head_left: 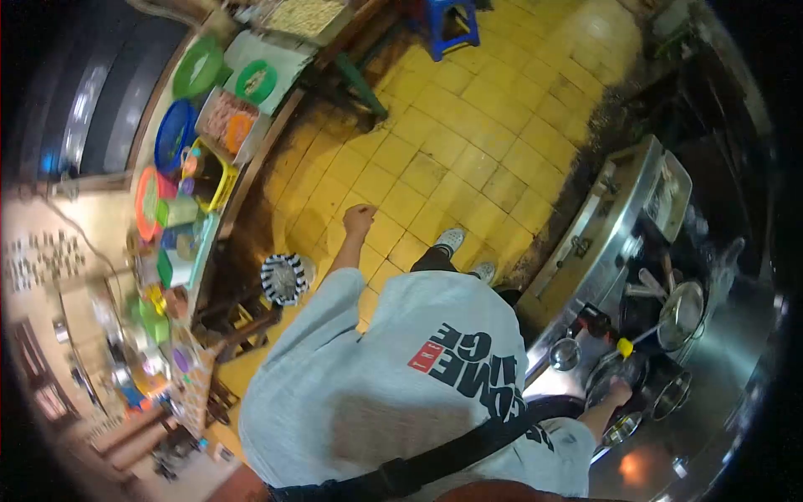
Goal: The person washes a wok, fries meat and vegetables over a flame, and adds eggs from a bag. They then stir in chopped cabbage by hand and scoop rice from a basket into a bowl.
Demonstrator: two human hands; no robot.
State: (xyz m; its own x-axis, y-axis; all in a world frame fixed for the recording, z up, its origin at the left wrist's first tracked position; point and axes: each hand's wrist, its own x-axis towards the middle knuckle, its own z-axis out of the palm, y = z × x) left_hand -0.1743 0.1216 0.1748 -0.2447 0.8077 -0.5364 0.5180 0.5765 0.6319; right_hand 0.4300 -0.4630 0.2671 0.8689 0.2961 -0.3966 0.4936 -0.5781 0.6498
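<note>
My left hand [360, 219] is held out over the yellow tiled floor, away from the tables, with its fingers curled in and nothing visible in them. On the right, my right hand [617, 391] reaches over the steel cooking counter, at the edge of a dark pan [604, 378]. Its fingers are small and blurred, so their grip is unclear. Just beyond it is the yellow end [625, 347] of a handle that runs toward a round metal strainer [682, 315]. Small metal pots [565, 355] stand around that hand.
A long table at left bears a green basin [199, 67], a blue basin [175, 135], a tray of pink food [226, 121] and containers. A striped bin [283, 279] stands on the floor below. A blue stool [452, 29] is at the top; the metal counter [740, 351] extends right.
</note>
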